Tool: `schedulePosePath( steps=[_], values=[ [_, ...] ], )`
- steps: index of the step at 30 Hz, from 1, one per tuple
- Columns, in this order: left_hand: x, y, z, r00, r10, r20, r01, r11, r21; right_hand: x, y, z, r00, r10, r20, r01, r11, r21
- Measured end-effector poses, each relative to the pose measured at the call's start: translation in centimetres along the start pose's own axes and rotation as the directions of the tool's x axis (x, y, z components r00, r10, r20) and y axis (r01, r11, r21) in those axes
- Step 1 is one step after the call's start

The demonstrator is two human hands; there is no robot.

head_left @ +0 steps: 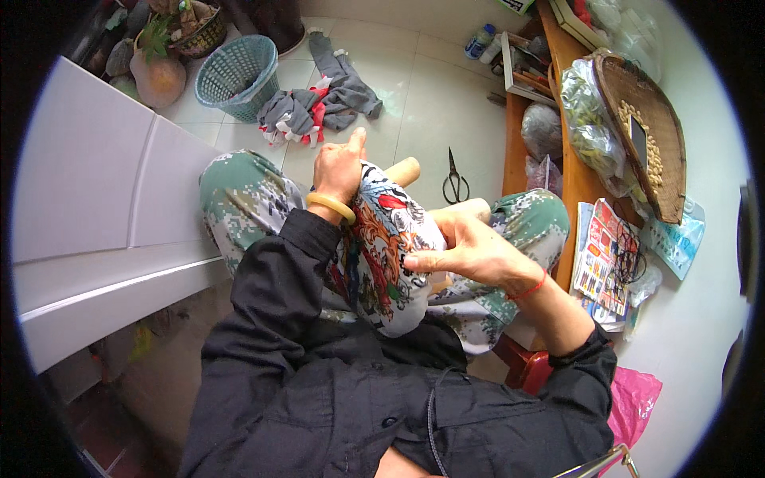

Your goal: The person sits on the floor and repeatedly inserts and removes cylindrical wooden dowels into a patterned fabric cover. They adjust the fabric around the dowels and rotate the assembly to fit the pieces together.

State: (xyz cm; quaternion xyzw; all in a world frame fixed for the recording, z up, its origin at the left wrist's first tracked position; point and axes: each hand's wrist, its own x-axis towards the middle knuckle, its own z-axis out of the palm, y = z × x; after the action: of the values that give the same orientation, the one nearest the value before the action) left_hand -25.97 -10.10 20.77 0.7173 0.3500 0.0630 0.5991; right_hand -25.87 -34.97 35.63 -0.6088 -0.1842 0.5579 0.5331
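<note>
An oblong white piece of cloth (394,239) with an orange, red, blue and black pattern lies over my lap. My right hand (470,251) grips its right edge, thumb on top and fingers underneath. At its far left edge my left hand (339,171) is closed in a fist with the thumb pointing away; what its fingers hold is hidden. Rounded pale wooden ends (402,171) stick out beyond the cloth, and another wooden piece (464,211) shows beside my right hand. Black-handled scissors (455,182) lie on the floor ahead of my knees.
Grey and red rags (319,107) lie on the tiles near a blue plastic basket (239,80). A white cabinet (88,175) stands at my left. To the right, a wooden shelf (564,48) carries a round woven tray (673,151), bags and leaflets (602,255).
</note>
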Motion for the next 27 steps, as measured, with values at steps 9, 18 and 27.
schedulePosePath(
  steps=[9, 18, 27],
  values=[
    [0.1, -2.0, -0.8, 0.995, -0.08, 0.056, 0.079, 0.997, 0.023, 0.5, 4.0, -0.7, 0.979, 0.15, -0.135, -0.106, 0.951, 0.291],
    [-1.2, -1.2, -1.0, 0.997, -0.069, 0.017, 0.067, 0.994, 0.087, 0.2, 2.5, -1.3, 0.965, -0.209, -0.158, 0.19, 0.973, -0.129],
    [-0.4, -2.2, -0.9, 0.998, -0.049, 0.044, 0.046, 0.997, 0.069, -0.5, 6.8, 0.7, 0.969, 0.014, -0.248, 0.036, 0.98, 0.194]
  ],
)
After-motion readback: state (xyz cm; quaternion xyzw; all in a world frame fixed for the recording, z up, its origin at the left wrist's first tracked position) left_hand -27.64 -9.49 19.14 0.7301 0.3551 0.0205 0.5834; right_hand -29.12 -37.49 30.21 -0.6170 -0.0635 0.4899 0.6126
